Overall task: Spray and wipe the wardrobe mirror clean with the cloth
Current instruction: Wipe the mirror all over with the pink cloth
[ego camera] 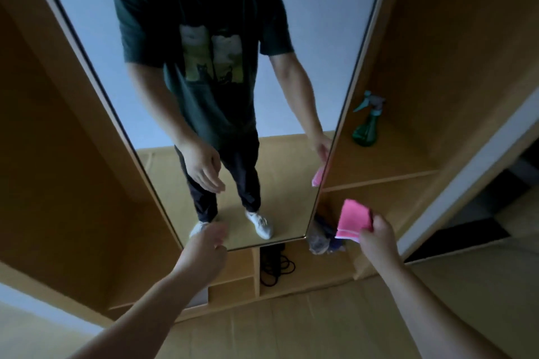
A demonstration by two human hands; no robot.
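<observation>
cloth (354, 220): pink | spray bottle (368, 122): green | wardrobe (408, 38): tan wood

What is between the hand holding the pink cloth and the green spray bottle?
In the head view, a wooden shelf board lies between them: the spray bottle stands on it, and the right hand holds the pink cloth below it.

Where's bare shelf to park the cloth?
The upper shelf is bare in front of the green spray bottle, between it and the mirror edge. The compartment below is crowded by a dark bundle. The right hand holds the pink cloth; the left hand is empty.
</observation>
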